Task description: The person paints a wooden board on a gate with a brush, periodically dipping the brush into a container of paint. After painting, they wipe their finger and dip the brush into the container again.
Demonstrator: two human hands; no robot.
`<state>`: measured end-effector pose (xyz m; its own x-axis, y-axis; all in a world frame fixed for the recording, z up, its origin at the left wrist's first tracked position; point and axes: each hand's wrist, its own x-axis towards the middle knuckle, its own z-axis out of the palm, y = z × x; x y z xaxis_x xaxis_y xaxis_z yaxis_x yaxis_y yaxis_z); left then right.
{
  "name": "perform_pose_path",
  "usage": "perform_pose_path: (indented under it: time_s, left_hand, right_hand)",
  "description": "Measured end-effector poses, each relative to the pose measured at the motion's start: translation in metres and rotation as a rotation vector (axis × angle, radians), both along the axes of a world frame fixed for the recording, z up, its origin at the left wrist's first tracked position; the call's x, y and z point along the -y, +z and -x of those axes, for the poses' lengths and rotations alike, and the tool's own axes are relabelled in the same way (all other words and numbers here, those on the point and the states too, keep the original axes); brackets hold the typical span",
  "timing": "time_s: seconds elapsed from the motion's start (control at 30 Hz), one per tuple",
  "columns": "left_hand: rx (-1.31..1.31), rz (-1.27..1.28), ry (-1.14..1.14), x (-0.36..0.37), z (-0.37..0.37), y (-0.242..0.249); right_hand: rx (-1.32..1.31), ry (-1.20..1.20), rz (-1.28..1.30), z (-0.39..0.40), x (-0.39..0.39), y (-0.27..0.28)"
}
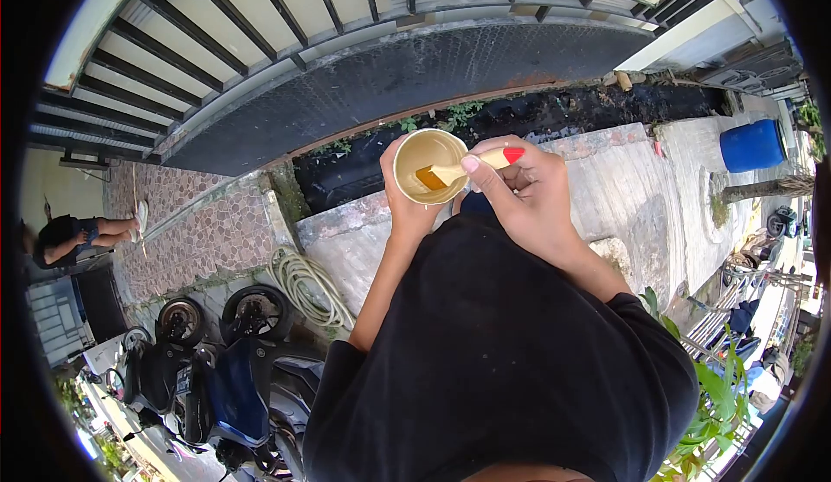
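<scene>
A round, pale cup (pixel 403 160) is held up in front of the black shirt, its open top facing the camera. My left hand (pixel 405 198) is wrapped round the cup's left and lower side. In my right hand (pixel 530 189) is a paintbrush (pixel 452 171) with a pale handle and a red end, pinched between thumb and fingers. The brush's amber bristles are inside the cup, near its inner wall. What the cup contains is hard to make out.
A dark metal gate (pixel 389 75) with bars spans the top, above a dark ditch (pixel 554 118). Motorcycles (pixel 238 395) and a coiled hose (pixel 307 287) are at lower left. A person (pixel 74 238) stands far left. A blue barrel (pixel 751 146) is at right.
</scene>
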<state>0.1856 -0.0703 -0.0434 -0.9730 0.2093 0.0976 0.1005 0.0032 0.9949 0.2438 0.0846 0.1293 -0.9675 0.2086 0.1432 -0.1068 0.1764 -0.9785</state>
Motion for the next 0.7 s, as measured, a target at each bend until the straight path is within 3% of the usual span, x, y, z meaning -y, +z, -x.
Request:
perform_pose_path:
  time_s: [0.23,0.33,0.43,0.7]
  left_hand:
    - [-0.058,0.045,0.043,0.007,0.007,-0.029]
    - [-0.084,0.082,0.059,0.006,0.011,-0.026]
    - [0.055,0.074,0.065,0.004,0.014,-0.023]
    - [-0.088,0.164,0.141,-0.006,0.038,-0.020]
  right_hand:
    - [0.166,0.085,0.246,0.006,-0.008,0.014]
    - [0.123,0.055,0.244,0.015,-0.011,0.006]
    - [0.100,0.017,0.192,0.026,-0.017,-0.001]
    - [0.152,0.108,0.317,0.058,-0.034,0.004]
